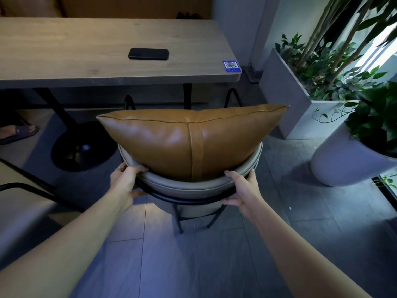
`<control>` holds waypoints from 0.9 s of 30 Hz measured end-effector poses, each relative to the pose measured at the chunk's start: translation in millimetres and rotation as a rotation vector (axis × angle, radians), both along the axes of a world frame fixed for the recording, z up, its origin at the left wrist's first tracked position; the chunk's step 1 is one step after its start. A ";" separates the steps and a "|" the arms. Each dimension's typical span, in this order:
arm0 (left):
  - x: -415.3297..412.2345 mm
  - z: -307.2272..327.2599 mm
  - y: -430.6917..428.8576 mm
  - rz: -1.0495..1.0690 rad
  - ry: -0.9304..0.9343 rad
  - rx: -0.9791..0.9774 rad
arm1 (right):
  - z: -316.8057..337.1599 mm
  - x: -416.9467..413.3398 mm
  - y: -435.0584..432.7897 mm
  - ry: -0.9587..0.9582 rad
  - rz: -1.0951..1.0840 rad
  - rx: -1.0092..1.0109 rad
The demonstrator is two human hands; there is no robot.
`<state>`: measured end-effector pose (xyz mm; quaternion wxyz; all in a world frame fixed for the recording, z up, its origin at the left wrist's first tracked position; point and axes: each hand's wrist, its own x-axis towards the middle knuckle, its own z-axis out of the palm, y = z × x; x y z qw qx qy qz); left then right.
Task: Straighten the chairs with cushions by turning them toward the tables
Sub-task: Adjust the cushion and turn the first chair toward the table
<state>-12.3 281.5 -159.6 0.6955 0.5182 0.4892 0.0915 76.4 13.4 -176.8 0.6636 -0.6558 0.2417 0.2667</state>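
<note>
A chair (182, 186) with a curved beige backrest and black metal frame stands right in front of me, its back toward me and its front facing the wooden table (64, 67). A tan leather cushion (171, 138) leans upright inside the backrest. My left hand (124, 179) grips the backrest's left side, fingers over the top edge. My right hand (242, 190) grips its right side the same way. The chair's seat is hidden behind the cushion and backrest.
A black phone (148, 54) and a blue QR sticker (231, 66) lie on the table. The table's round black base (81, 147) sits left of the chair. Grey planters with plants (322, 82) and a white pot (343, 160) stand right. Another person's sandalled foot (17, 132) shows at left.
</note>
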 end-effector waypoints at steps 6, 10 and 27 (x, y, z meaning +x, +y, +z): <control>25.6 3.2 19.6 -0.012 -0.027 0.017 | -2.3 24.1 20.3 0.011 -0.007 0.034; 44.1 5.3 29.5 -0.024 -0.035 0.024 | -6.1 38.9 30.5 0.014 -0.017 0.044; 87.6 115.1 -21.8 -0.089 -0.029 1.105 | 11.8 75.8 -7.0 -0.005 0.151 -0.174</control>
